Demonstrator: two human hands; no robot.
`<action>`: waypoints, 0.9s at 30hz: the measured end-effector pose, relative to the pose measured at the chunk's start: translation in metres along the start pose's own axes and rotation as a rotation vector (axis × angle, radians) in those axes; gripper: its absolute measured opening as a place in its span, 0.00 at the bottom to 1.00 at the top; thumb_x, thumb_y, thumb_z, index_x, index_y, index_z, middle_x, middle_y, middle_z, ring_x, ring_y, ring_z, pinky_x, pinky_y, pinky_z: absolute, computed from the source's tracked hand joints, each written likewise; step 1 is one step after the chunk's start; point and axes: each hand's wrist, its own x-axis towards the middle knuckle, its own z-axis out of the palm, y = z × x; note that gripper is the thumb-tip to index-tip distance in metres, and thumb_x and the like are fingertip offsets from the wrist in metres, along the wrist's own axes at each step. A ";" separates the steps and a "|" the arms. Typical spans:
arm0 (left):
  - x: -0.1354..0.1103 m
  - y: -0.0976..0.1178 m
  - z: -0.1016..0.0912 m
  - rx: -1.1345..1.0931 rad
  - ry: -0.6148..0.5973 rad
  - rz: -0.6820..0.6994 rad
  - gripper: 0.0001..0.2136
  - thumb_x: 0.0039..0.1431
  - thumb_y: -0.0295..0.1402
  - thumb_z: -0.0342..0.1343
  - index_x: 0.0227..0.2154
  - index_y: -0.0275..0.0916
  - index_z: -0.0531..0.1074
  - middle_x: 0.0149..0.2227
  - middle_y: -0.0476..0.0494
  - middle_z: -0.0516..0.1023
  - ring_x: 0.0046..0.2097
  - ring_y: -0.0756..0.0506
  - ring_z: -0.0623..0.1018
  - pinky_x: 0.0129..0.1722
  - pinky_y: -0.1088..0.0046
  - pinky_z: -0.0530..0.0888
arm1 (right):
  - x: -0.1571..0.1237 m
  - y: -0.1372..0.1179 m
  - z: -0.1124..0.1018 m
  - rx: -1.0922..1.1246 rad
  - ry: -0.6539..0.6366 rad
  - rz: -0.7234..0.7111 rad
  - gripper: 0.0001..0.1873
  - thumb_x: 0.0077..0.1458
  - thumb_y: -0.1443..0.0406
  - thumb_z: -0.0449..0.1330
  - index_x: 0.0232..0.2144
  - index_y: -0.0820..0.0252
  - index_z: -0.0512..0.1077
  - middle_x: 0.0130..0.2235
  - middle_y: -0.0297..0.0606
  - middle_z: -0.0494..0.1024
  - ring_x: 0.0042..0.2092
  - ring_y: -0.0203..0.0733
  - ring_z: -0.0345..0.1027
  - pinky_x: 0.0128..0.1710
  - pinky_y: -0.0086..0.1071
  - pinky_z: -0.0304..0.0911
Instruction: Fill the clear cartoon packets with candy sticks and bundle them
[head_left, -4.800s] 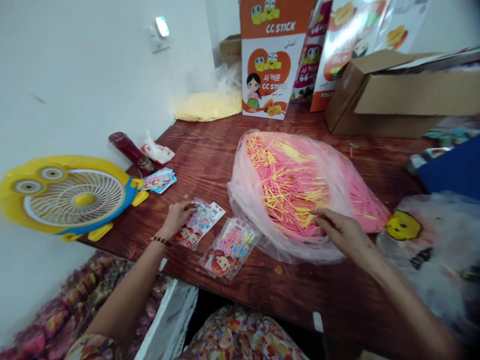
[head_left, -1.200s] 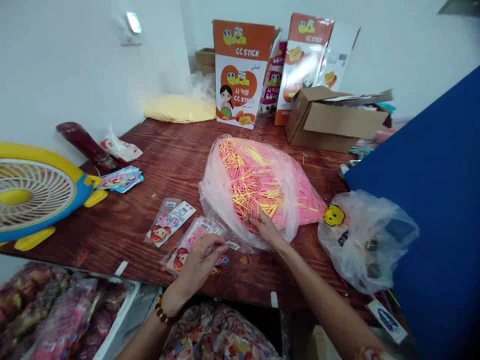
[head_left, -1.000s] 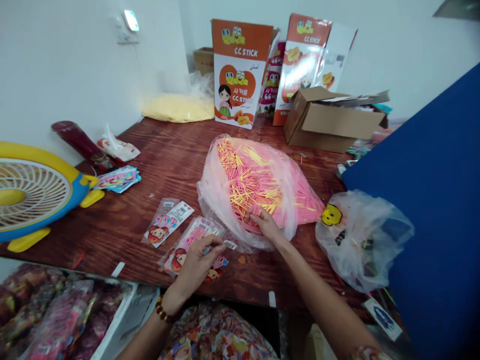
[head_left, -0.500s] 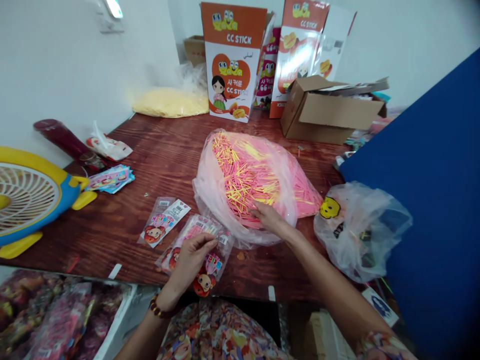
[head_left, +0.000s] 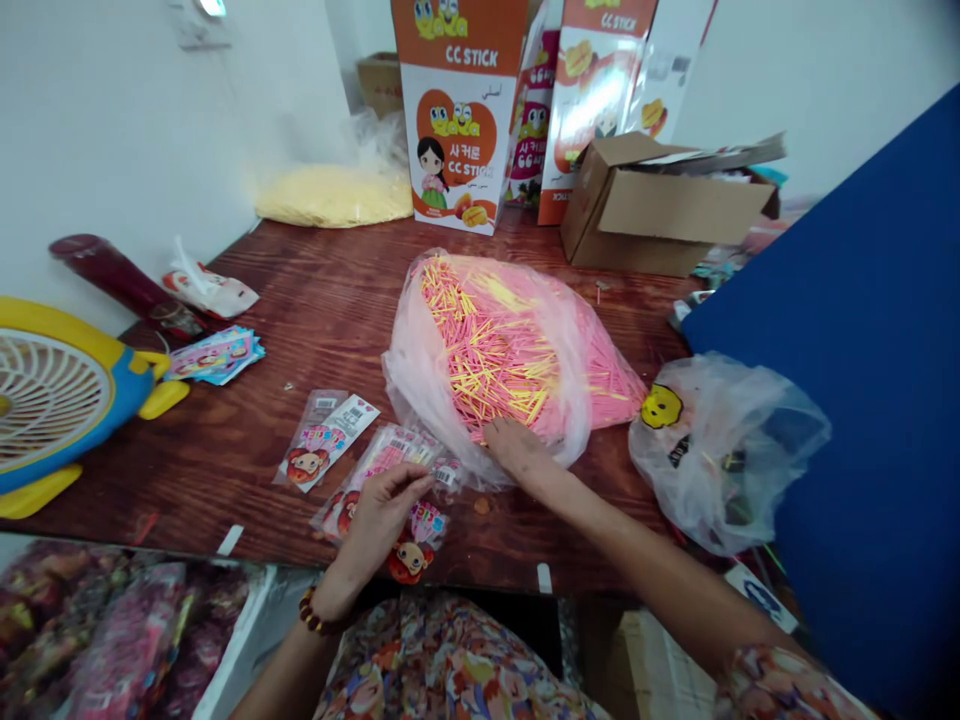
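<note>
My left hand [head_left: 382, 515] is closed in a pinch on a small clear printed packet [head_left: 411, 560] with a red-haired cartoon figure, above the table's front edge. More packets [head_left: 356, 490], holding pinkish sticks, lie under and beside that hand. My right hand [head_left: 517, 452] reaches into the near edge of a big clear plastic bag [head_left: 409, 350]. Its fingertips touch the heap of thin pink and yellow sticks [head_left: 499, 365] there. Those fingertips are partly hidden, so their grip does not show clearly.
Left of the packets lie a clear sleeve and a printed card [head_left: 341, 440]. A yellow-and-blue fan [head_left: 127, 375] stands far left. Cartons [head_left: 457, 130] and an open brown box [head_left: 667, 220] line the back. A crumpled plastic bag [head_left: 735, 450] sits right, beside a blue panel [head_left: 847, 350].
My right hand has moved left and toward me, from over the sticks to the bag's near rim. My left hand keeps its pinch almost in place. The view has shifted slightly.
</note>
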 end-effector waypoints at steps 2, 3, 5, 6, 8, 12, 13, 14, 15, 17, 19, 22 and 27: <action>-0.001 0.000 0.000 0.014 0.014 -0.002 0.10 0.53 0.39 0.61 0.29 0.37 0.78 0.29 0.47 0.79 0.32 0.47 0.75 0.35 0.75 0.71 | 0.002 -0.001 0.003 0.001 -0.015 0.020 0.11 0.64 0.67 0.51 0.42 0.67 0.72 0.41 0.51 0.76 0.44 0.50 0.70 0.45 0.42 0.65; -0.001 0.001 0.001 0.024 0.008 -0.002 0.10 0.53 0.39 0.61 0.29 0.37 0.78 0.29 0.47 0.79 0.32 0.47 0.75 0.35 0.75 0.71 | 0.003 -0.001 0.003 0.010 -0.025 0.027 0.12 0.64 0.67 0.51 0.42 0.67 0.72 0.41 0.51 0.76 0.44 0.51 0.70 0.45 0.42 0.65; -0.002 0.003 0.001 0.040 -0.003 -0.001 0.10 0.54 0.39 0.60 0.29 0.36 0.78 0.29 0.47 0.79 0.32 0.47 0.75 0.35 0.74 0.71 | 0.005 0.001 0.001 0.027 -0.044 0.031 0.12 0.64 0.66 0.51 0.42 0.68 0.72 0.41 0.52 0.76 0.44 0.50 0.70 0.44 0.42 0.65; -0.003 0.005 0.001 0.041 -0.002 0.002 0.10 0.54 0.40 0.60 0.29 0.36 0.78 0.29 0.47 0.80 0.32 0.47 0.75 0.35 0.74 0.71 | 0.004 0.003 0.000 0.037 -0.045 0.027 0.12 0.64 0.66 0.51 0.42 0.68 0.72 0.42 0.52 0.76 0.44 0.50 0.70 0.45 0.41 0.65; -0.004 0.007 0.001 0.034 0.011 0.008 0.10 0.53 0.40 0.61 0.29 0.37 0.78 0.29 0.47 0.80 0.32 0.47 0.75 0.35 0.75 0.71 | 0.003 0.010 -0.002 0.135 -0.019 0.027 0.10 0.63 0.67 0.52 0.40 0.66 0.71 0.42 0.52 0.76 0.45 0.49 0.70 0.46 0.40 0.65; -0.005 0.007 0.000 0.022 0.017 0.013 0.10 0.52 0.39 0.61 0.28 0.36 0.78 0.28 0.47 0.79 0.32 0.47 0.75 0.35 0.75 0.71 | -0.001 0.030 -0.002 0.573 0.059 0.112 0.04 0.56 0.65 0.58 0.33 0.60 0.69 0.34 0.43 0.76 0.37 0.45 0.68 0.43 0.39 0.64; -0.005 0.006 0.000 0.018 0.013 0.011 0.10 0.53 0.39 0.61 0.29 0.36 0.78 0.28 0.47 0.79 0.32 0.47 0.75 0.35 0.75 0.71 | -0.002 0.035 -0.001 0.662 0.073 0.147 0.04 0.55 0.64 0.58 0.32 0.59 0.68 0.31 0.39 0.74 0.34 0.43 0.67 0.40 0.38 0.65; -0.005 0.005 0.001 0.013 0.009 0.010 0.10 0.53 0.39 0.61 0.29 0.37 0.78 0.28 0.47 0.79 0.32 0.47 0.75 0.35 0.75 0.71 | -0.001 0.040 -0.001 0.760 0.094 0.183 0.04 0.54 0.63 0.58 0.31 0.58 0.67 0.29 0.36 0.73 0.32 0.41 0.65 0.38 0.37 0.65; -0.004 0.003 0.001 0.007 0.004 0.010 0.10 0.54 0.39 0.61 0.29 0.37 0.78 0.29 0.47 0.79 0.32 0.47 0.75 0.35 0.75 0.70 | -0.001 0.044 -0.001 0.871 0.122 0.215 0.05 0.53 0.63 0.57 0.31 0.57 0.66 0.27 0.33 0.72 0.30 0.40 0.64 0.37 0.36 0.64; -0.004 0.001 0.003 0.000 -0.005 0.015 0.10 0.54 0.40 0.60 0.29 0.37 0.78 0.29 0.47 0.79 0.32 0.47 0.75 0.35 0.74 0.70 | 0.000 0.049 -0.003 1.102 0.179 0.261 0.06 0.53 0.61 0.56 0.30 0.57 0.65 0.26 0.31 0.70 0.30 0.39 0.64 0.36 0.35 0.64; -0.003 0.001 0.004 0.006 -0.012 0.019 0.10 0.54 0.40 0.61 0.29 0.37 0.78 0.29 0.48 0.79 0.32 0.47 0.74 0.34 0.75 0.70 | 0.001 0.049 -0.004 1.250 0.224 0.270 0.09 0.53 0.58 0.53 0.31 0.58 0.66 0.27 0.32 0.72 0.31 0.39 0.66 0.37 0.36 0.65; -0.001 0.006 0.006 -0.001 -0.033 0.009 0.10 0.55 0.39 0.60 0.29 0.37 0.78 0.28 0.48 0.78 0.32 0.47 0.74 0.35 0.75 0.70 | 0.002 0.041 -0.002 1.359 0.290 0.279 0.12 0.53 0.56 0.54 0.34 0.57 0.67 0.31 0.34 0.76 0.35 0.40 0.69 0.43 0.38 0.65; 0.004 0.019 0.012 -0.060 -0.044 -0.007 0.10 0.53 0.38 0.61 0.26 0.36 0.76 0.26 0.49 0.76 0.30 0.48 0.73 0.32 0.75 0.69 | 0.004 0.030 0.004 1.445 0.328 0.368 0.10 0.49 0.57 0.58 0.29 0.57 0.66 0.28 0.34 0.76 0.37 0.43 0.70 0.47 0.41 0.63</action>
